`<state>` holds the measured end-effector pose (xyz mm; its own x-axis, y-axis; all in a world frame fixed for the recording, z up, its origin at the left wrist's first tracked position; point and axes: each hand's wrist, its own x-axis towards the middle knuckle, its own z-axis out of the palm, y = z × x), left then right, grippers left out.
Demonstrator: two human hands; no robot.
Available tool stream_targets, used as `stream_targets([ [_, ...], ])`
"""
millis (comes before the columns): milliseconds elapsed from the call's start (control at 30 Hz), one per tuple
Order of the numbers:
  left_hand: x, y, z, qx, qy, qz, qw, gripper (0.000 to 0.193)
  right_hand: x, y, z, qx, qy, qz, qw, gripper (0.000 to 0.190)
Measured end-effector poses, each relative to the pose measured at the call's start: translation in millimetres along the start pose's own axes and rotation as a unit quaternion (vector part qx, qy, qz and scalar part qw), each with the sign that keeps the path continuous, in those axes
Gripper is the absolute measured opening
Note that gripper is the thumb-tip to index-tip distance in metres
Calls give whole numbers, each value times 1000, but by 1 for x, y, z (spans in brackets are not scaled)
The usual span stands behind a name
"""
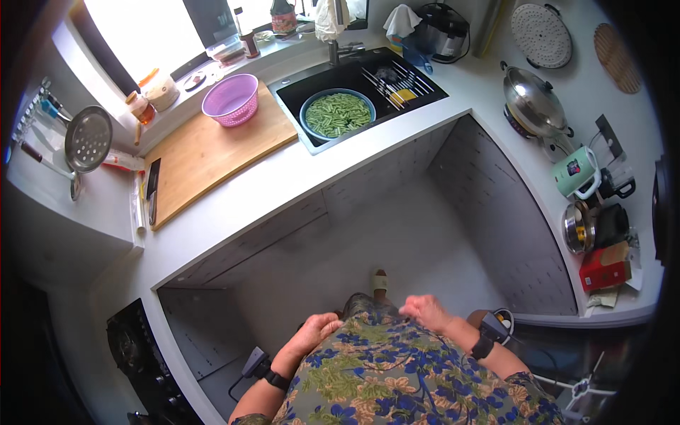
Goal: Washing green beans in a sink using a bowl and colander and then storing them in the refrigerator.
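Observation:
My left hand (317, 330), with a black band at the wrist, is at the left front of my floral shirt (382, 366), fingers curled. My right hand (426, 312) is at the shirt's other side, also with bent fingers and a dark wristband. I see no object in either hand; whether they pinch the cloth, I cannot tell. Beyond them, cut green beans (339, 114) fill a round basin (304, 118) in the black sink (289, 94). A purple plastic colander (234, 106) stands on a wooden cutting board (212, 164), where a knife (153, 194) lies along the left edge.
A white countertop (255, 212) wraps around me. On the right are a lidded wok (534, 101), a green electric kettle (576, 172) and a red box (605, 267). A black gas stove (141, 361) is at the left. A rack (409, 82) spans the sink's right part.

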<state>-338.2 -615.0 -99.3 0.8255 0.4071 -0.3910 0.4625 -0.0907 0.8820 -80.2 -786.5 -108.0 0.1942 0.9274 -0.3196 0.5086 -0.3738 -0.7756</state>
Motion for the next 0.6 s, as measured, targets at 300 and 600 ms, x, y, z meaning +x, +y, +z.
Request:
stream_targets([
  [300, 132, 9, -44, -144, 124, -169, 967, 23, 87, 29, -105, -24, 30, -73, 997, 25],
  [600, 210, -14, -172, -356, 320, -63, 876, 37, 179, 66, -166, -74, -53, 35, 995, 21],
])
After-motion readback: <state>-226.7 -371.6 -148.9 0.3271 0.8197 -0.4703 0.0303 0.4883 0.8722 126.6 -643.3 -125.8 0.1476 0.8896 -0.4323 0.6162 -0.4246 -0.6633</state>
